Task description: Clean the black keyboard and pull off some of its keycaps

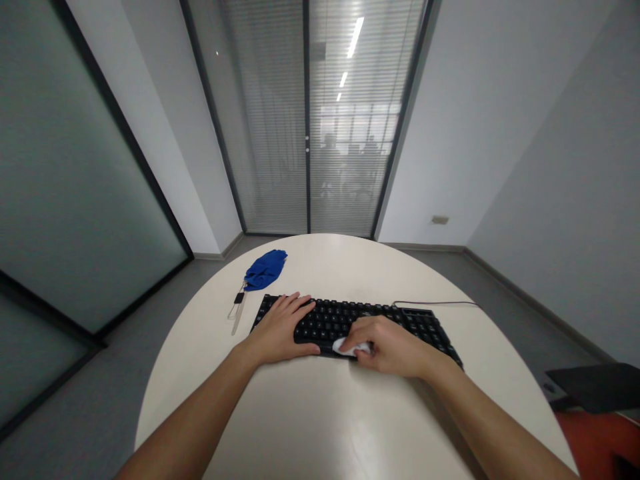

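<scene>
A black keyboard [350, 319] lies across the middle of a round white table [310, 413]. My left hand [280, 328] rests flat on the keyboard's left end, fingers spread over the keys. My right hand [390, 345] is closed on a small white wipe [350, 347] and presses it against the keyboard's front edge near the middle. The keyboard's cable [435, 303] runs off to the right.
A crumpled blue cloth [266, 268] lies at the table's far left edge, with a thin tool or lanyard [238, 310] beside it. Glass doors with blinds [307, 113] stand behind the table. A dark chair part [595, 387] sits at the right.
</scene>
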The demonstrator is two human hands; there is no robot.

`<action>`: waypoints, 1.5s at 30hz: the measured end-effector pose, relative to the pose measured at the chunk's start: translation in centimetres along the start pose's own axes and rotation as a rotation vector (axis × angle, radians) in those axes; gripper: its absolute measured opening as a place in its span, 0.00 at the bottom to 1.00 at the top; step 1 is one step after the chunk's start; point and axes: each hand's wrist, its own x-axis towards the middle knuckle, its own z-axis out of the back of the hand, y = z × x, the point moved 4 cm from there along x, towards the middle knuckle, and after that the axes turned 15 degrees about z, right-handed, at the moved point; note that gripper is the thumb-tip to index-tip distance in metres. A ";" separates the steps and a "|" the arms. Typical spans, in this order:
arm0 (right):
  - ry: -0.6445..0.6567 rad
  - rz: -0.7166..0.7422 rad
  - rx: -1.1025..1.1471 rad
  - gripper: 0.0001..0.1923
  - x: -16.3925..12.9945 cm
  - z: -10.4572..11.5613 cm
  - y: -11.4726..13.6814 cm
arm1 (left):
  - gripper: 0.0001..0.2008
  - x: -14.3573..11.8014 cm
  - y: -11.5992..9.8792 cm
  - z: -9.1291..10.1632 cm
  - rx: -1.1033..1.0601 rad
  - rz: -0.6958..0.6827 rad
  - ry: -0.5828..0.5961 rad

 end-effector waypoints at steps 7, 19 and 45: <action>-0.228 -0.237 -0.070 0.19 -1.6 2.2 -2.7 | 0.47 0.0 0.0 0.0 -0.016 -0.009 0.005; -0.180 -0.360 -0.386 0.20 -2.6 0.8 -5.8 | 0.46 0.0 0.0 -0.2 -0.011 -0.014 -0.007; -0.078 -0.082 -0.351 0.27 -0.5 -0.2 -3.3 | 0.45 -0.1 0.1 0.0 -0.001 -0.013 -0.013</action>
